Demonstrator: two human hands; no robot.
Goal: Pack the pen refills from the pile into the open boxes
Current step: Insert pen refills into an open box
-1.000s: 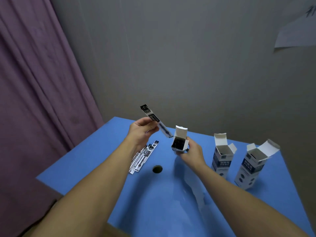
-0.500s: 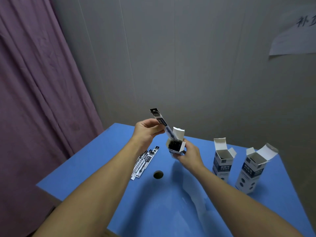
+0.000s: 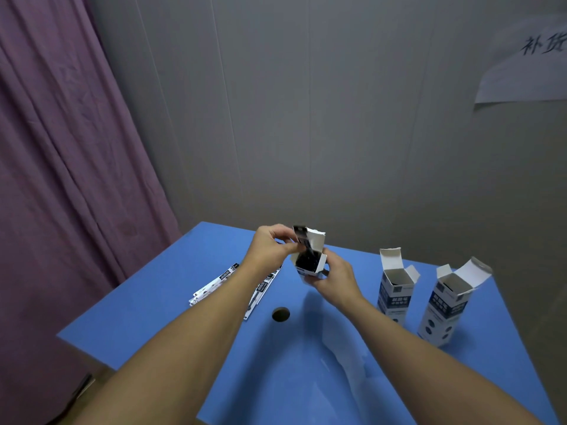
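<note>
Above the blue table (image 3: pixel 171 289), my right hand (image 3: pixel 334 274) grips a small open white box (image 3: pixel 310 263), tilted with its dark mouth toward me and its flap up. My left hand (image 3: pixel 271 248) pinches a packaged pen refill (image 3: pixel 303 240) whose lower end is inside that box. The pile of pen refills (image 3: pixel 214 283) lies flat on the table, partly hidden under my left forearm. Two more open boxes stand upright at the right: one (image 3: pixel 394 286) nearer the middle, the other (image 3: pixel 445 305) close to the right edge.
A round hole (image 3: pixel 280 314) is in the tabletop just below the held box. A grey wall stands close behind the table, a purple curtain (image 3: pixel 61 179) hangs at the left, and a paper note (image 3: pixel 527 65) is stuck on the wall at upper right.
My left hand brought the refill from above left down to the box mouth and its end has gone inside. My right hand kept hold of the box.
</note>
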